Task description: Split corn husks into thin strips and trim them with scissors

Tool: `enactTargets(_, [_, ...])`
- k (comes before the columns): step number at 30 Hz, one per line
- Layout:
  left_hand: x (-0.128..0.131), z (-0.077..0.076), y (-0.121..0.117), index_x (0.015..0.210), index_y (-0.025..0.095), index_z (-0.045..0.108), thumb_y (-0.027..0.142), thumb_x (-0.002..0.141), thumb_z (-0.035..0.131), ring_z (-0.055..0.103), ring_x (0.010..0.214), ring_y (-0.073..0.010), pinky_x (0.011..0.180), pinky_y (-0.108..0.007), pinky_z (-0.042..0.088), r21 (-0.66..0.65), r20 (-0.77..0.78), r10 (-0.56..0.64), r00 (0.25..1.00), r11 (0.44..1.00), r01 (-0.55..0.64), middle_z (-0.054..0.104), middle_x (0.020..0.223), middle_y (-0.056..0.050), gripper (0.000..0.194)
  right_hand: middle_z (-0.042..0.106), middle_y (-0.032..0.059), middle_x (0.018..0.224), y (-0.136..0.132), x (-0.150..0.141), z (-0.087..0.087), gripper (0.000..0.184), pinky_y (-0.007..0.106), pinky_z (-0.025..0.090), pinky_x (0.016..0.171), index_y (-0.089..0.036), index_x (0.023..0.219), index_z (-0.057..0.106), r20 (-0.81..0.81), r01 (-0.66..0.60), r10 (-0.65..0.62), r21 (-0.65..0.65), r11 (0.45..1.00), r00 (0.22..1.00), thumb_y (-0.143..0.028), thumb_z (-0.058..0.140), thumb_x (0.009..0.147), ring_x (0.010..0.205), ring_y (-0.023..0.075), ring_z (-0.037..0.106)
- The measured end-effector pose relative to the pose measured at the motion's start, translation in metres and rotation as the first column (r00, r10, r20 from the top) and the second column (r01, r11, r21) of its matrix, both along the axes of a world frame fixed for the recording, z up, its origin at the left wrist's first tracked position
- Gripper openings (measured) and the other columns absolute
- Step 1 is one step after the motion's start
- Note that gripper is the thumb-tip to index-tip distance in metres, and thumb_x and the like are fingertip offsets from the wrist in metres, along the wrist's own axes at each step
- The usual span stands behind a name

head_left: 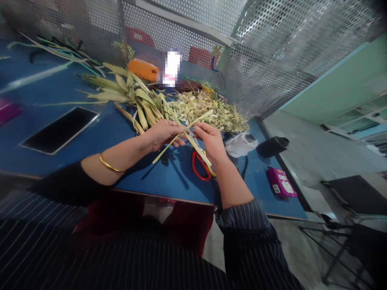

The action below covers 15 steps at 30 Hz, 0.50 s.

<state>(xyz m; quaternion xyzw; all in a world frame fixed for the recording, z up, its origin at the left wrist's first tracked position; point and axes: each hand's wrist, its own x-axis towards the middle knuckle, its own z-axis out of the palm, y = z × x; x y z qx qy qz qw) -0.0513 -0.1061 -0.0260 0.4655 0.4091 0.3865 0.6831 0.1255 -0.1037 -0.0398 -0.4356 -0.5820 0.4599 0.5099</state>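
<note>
Pale green strips of dried corn husk cross each other in an X above the blue table. My left hand pinches them near the crossing from the left, fingertips pressed on them. From the other side, my right hand grips the strips between thumb and fingers close to the same crossing. Below the hands lies a pair of scissors with one red handle and one yellow handle, partly hidden by the strips and my right hand. Just beyond my left hand rests a bunch of larger corn husks.
A heap of shredded husk lies behind my hands, against the perforated metal screen. White thread, a black roll and a purple packet sit right. A dark phone and an orange pouch are left and behind.
</note>
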Motion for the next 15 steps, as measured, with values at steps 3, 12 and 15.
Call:
enactTargets(3, [0.002, -0.003, -0.004, 0.072, 0.011, 0.07, 0.035, 0.072, 0.075, 0.063, 0.052, -0.0127, 0.043, -0.022, 0.044, 0.085, -0.081, -0.031, 0.996, 0.996, 0.038, 0.071, 0.073, -0.011, 0.024, 0.056, -0.0055, 0.061, -0.002, -0.003, 0.002, 0.023, 0.02, 0.04, 0.052, -0.02, 0.082, 0.072, -0.201, -0.091, 0.056, -0.173, 0.981, 0.978, -0.04, 0.072, 0.071, 0.051, 0.006, 0.046])
enactTargets(12, [0.007, -0.012, -0.005, 0.064, 0.014, 0.069, 0.035, 0.072, 0.072, 0.061, 0.049, -0.0132, 0.043, -0.025, 0.043, 0.194, -0.215, -0.03, 0.976, 0.978, 0.072, 0.069, 0.067, -0.012, 0.022, 0.056, -0.0034, 0.051, -0.001, -0.007, -0.004, 0.023, 0.022, 0.033, 0.041, -0.016, 0.063, 0.064, -0.177, 0.078, -0.128, -0.263, 0.962, 0.976, -0.036, 0.073, 0.07, 0.04, 0.0061, 0.045])
enactTargets(15, [0.008, -0.012, -0.006, 0.065, 0.014, 0.069, 0.033, 0.072, 0.071, 0.062, 0.049, -0.0142, 0.042, -0.026, 0.043, 0.185, -0.225, 0.013, 0.974, 0.982, 0.03, 0.07, 0.068, -0.014, 0.021, 0.047, -0.0038, 0.043, -0.004, 0.001, 0.006, 0.04, 0.024, 0.025, 0.04, -0.019, 0.051, 0.058, 0.096, 0.222, -0.211, -0.119, 0.968, 0.973, -0.049, 0.066, 0.077, 0.038, 0.0069, 0.035])
